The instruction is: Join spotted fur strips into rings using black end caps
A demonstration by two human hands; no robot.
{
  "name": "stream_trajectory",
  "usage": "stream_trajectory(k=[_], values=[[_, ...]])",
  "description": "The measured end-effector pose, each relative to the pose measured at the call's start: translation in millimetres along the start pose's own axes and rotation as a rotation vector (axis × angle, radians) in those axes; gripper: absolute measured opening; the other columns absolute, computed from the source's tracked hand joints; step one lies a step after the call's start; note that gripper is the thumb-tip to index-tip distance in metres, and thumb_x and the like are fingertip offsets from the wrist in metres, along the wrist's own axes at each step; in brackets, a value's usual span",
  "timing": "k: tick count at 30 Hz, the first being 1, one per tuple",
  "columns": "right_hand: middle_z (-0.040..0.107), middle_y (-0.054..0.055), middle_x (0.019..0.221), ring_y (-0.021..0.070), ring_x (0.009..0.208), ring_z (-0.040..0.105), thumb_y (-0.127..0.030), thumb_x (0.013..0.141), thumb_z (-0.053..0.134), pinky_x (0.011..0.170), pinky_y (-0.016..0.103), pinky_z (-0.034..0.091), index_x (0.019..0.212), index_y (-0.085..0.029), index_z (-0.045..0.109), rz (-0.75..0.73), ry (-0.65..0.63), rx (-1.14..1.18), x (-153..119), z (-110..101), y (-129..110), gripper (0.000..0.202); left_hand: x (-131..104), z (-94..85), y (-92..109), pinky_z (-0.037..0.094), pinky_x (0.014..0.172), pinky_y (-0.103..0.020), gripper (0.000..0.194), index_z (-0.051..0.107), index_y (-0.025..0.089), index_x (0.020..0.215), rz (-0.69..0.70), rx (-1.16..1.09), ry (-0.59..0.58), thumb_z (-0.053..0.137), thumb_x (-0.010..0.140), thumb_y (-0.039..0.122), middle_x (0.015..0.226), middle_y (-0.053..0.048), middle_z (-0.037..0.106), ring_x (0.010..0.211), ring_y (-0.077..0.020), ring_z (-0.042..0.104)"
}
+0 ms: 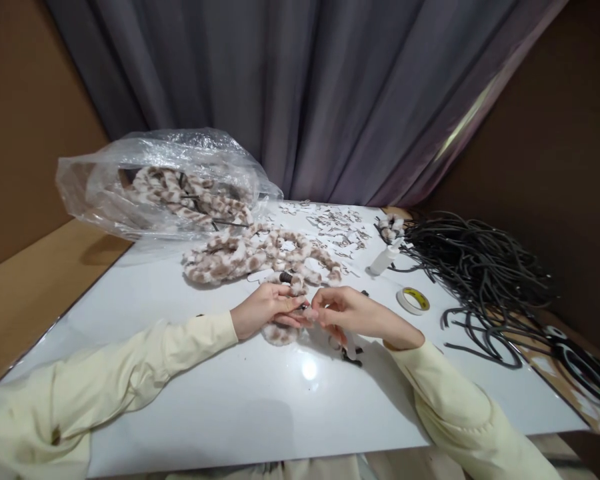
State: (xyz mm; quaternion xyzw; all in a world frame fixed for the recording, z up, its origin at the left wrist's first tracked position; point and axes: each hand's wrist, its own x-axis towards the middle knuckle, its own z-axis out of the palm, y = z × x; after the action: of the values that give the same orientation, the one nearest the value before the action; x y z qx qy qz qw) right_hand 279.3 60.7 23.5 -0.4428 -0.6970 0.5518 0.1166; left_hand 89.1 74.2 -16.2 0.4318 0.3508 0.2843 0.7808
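Observation:
Near the middle of the white table, my left hand [266,309] is closed on a brown-and-white fluffy piece [280,334], part of which hangs below the fingers. My right hand [344,311] meets it fingertip to fingertip, pinching something small at the end of that piece; the fingers hide most of it. Just beyond both hands lies a heap of fluffy spotted loops [220,259]. A small dark item with a pale strip [351,352] is below my right hand.
A clear plastic bag [95,193] of fluffy loops stands back left. Small tags [337,227] are scattered behind. On the right are a white bottle [384,259], a tape roll [413,301], a pile of black cords [475,260] and black-handled scissors [580,367].

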Motion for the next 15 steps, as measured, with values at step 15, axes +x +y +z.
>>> stream_trajectory(k=[15], values=[[0.048, -0.007, 0.042, 0.0069, 0.033, 0.043, -0.029, 0.087, 0.042, 0.038, 0.018, 0.034, 0.072, -0.017, 0.048, -0.096, 0.0, -0.115, -2.1, 1.7, 0.4, 0.02, 1.2, -1.3, -2.0, 0.054, 0.061, -0.018, 0.038, 0.06, 0.01, 0.075, 0.033, 0.072, -0.041, 0.075, 0.063, 0.042, 0.073, -0.008, 0.07, 0.069, -0.0174, 0.07]])
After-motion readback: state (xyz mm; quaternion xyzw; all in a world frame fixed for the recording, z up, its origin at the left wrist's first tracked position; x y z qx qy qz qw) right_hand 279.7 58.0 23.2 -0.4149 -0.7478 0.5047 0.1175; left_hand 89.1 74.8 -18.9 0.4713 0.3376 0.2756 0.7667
